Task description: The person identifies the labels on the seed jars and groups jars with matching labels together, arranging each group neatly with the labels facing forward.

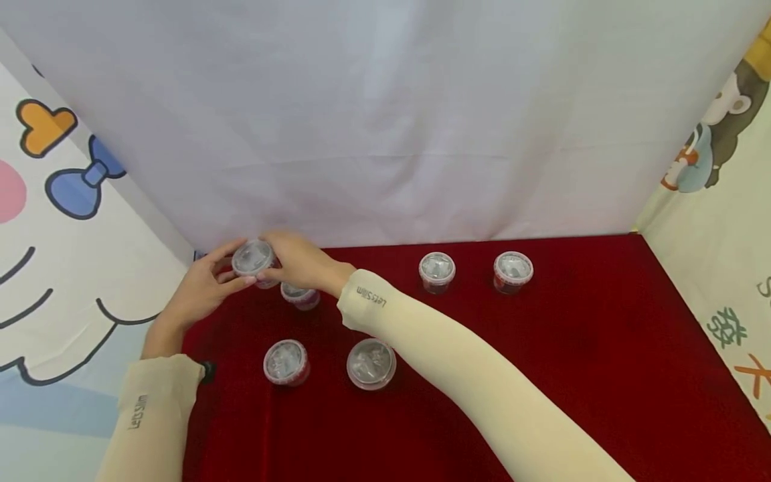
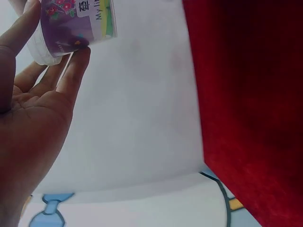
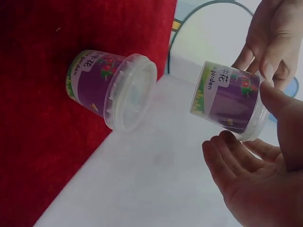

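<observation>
while the left hand [image 1: 195, 294] and right hand [image 1: 304, 263] pinch the clear, purple-labelled plastic cup [image 3: 229, 101] near its translucent lid [image 1: 252, 257], raised above the red cloth-covered counter [image 1: 578, 361], keep it level, avoiding the matching lidded cup [image 3: 97, 80] nearby; how firmly they press is hard to judge.

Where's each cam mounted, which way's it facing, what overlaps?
Head: worn on the head, facing forward and down over red cloth; left hand, right hand, cream fabric sleeves show.
Left wrist: at that wrist, facing the held round purple-labelled plastic cup; left hand shows.
Right wrist: at that wrist, facing that cup and a second lidded cup on the cloth; both hands show.
Wrist views share the held cup.
</observation>
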Demonstrator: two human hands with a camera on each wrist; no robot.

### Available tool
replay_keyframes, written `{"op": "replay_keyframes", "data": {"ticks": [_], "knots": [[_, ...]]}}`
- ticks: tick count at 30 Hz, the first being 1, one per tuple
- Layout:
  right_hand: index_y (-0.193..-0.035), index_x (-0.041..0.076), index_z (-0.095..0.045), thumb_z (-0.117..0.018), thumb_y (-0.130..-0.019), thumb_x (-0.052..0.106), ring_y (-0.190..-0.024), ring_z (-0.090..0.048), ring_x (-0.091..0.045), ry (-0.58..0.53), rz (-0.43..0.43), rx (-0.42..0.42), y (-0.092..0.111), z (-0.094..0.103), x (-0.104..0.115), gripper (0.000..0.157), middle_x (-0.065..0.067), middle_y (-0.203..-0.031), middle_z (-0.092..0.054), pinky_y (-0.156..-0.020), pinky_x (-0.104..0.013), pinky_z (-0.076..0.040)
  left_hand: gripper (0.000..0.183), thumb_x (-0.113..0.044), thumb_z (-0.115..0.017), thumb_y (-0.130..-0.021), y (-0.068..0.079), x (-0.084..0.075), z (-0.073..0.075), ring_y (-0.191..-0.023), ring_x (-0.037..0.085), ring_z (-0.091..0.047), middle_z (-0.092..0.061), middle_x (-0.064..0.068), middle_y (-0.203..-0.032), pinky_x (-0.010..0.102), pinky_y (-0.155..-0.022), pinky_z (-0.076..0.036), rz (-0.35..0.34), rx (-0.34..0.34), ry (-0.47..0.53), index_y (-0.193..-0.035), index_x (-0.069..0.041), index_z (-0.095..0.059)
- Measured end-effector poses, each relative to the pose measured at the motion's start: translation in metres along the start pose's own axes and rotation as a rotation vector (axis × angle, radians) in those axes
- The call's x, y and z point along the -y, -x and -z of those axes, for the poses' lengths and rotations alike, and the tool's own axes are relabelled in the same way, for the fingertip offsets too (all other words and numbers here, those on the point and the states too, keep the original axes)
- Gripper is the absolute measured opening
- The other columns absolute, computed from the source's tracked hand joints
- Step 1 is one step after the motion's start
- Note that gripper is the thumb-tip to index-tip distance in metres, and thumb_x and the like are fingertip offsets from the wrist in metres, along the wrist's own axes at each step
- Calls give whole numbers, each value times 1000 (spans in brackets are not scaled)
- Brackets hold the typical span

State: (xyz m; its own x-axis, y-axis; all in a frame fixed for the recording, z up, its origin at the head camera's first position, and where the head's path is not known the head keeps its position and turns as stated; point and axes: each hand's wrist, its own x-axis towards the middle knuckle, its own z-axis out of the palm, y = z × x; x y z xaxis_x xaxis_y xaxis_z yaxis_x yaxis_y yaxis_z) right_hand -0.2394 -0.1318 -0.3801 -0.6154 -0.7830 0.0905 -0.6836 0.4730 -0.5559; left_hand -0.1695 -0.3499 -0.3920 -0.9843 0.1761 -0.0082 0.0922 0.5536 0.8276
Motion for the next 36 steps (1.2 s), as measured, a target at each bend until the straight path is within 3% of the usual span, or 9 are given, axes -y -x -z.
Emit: {"op": "replay_keyframes", "data": {"ticks": [4,6,12,19,27,36], "knots": [[-157,2,-44,-68,-105,32,-135,-55,-19,59,1,9,-10,-9,1,65,-10,-150,-58,-111,-25,-43,76,-9,-71,-102,-2,12,3,-137,44,-52,-40,32,-158,5,-88,-48,27,-6,-19,-165,0,-29],[-158,3,-44,-68,-105,32,-134,-56,-18,67,-4,11,-14,-14,0,64,-9,-150,-58,-110,-25,-44,77,-8,-71,-102,-3,18,4,-139,50,-48,-38,33,-158,4,-87,-47,29,-3,-23,-165,1,-28],[-161,9,-42,-64,-107,32,-139,-53,-17,86,-44,53,-20,-24,-1,62,-5,-153,-55,-112,-24,-43,76,-6,-71,-101,-4,35,5,-137,53,-49,-40,35,-156,5,-86,-48,23,19,-44,-164,4,-29],[-166,13,-35,-56,-110,38,-150,-42,-20,271,-117,181,-25,-34,1,64,-2,-162,-48,-124,-30,-30,77,-8,-72,-101,-7,55,5,-141,54,-46,-39,34,-158,5,-90,-48,33,85,-84,-164,3,-29],[-166,15,-35,-59,-109,39,-135,-49,-18,360,-151,252,-26,-44,0,65,0,-155,-53,-112,-29,-42,77,-3,-74,-99,-11,71,3,-141,53,-47,-37,34,-160,11,-92,-51,22,138,-82,-162,5,-31],[-165,22,-38,-61,-108,43,-139,-44,-16,451,-156,332,-24,-54,0,65,3,-158,-49,-115,-27,-38,77,-1,-74,-98,-13,91,-3,-140,54,-49,-38,35,-159,32,-100,-56,3,177,-111,-161,8,-31]]}}
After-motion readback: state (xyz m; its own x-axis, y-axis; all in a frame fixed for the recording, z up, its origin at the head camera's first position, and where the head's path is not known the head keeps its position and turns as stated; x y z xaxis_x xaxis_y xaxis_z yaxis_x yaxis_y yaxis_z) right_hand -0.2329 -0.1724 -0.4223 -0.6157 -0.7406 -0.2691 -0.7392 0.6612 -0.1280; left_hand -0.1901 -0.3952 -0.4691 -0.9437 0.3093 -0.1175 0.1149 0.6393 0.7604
